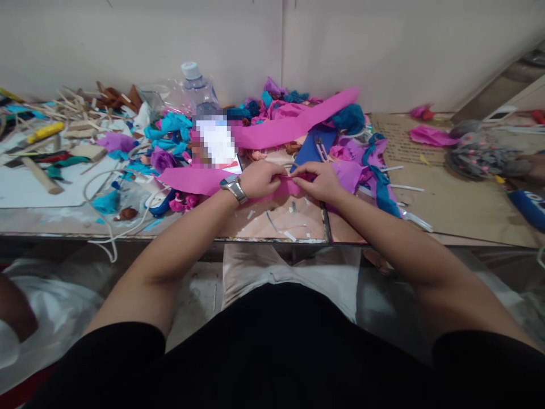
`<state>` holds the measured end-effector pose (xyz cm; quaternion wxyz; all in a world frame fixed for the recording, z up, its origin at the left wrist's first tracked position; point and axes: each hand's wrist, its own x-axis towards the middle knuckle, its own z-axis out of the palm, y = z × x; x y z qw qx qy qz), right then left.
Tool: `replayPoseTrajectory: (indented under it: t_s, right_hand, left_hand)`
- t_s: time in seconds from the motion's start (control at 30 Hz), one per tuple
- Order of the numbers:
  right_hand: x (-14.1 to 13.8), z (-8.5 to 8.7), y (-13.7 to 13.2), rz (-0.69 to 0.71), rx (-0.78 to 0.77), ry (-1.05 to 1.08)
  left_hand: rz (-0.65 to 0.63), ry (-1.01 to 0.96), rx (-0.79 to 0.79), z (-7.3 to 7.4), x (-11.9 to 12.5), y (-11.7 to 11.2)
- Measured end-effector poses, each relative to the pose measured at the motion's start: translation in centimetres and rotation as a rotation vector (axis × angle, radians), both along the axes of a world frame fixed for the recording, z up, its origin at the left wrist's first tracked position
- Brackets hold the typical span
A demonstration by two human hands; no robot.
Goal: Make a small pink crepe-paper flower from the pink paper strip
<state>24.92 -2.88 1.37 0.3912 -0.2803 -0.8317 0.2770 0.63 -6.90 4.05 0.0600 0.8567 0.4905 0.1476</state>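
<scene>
A long strip of pink crepe paper (193, 180) runs across the table toward my hands. My left hand (260, 179), with a metal watch at the wrist, pinches the strip's upper edge. Just to its right, my right hand (318, 179) pinches the same edge between thumb and fingers. The paper hangs down between and below both hands. Beyond them lies a second pink crepe strip (293, 128). A lit phone (218, 142), partly blurred out, leans in front of a clear bottle (200, 91). Small snips (320, 149) rest on a blue sheet (307, 152) behind my right hand.
Crumpled blue and purple paper pieces (168, 128) crowd the left side, with a white cord (100, 241) hanging over the front edge. Wooden sticks and a yellow-handled tool (45, 132) lie farther left. Cardboard (426, 170), white sticks and a grey bundle (479, 150) are at right.
</scene>
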Motion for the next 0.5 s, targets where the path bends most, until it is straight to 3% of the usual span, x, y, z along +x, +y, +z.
replayPoseTrajectory:
  t_s: [0.33,0.5]
  right_hand:
    - [-0.01,-0.31,0.27,0.053,0.054,0.016]
    - [-0.05,-0.74,0.51,0.055,0.091,0.031]
  left_hand:
    - [-0.008,0.030,-0.034,0.43,0.27,-0.14]
    - [-0.079,0.010,-0.039,0.27,0.04,-0.22]
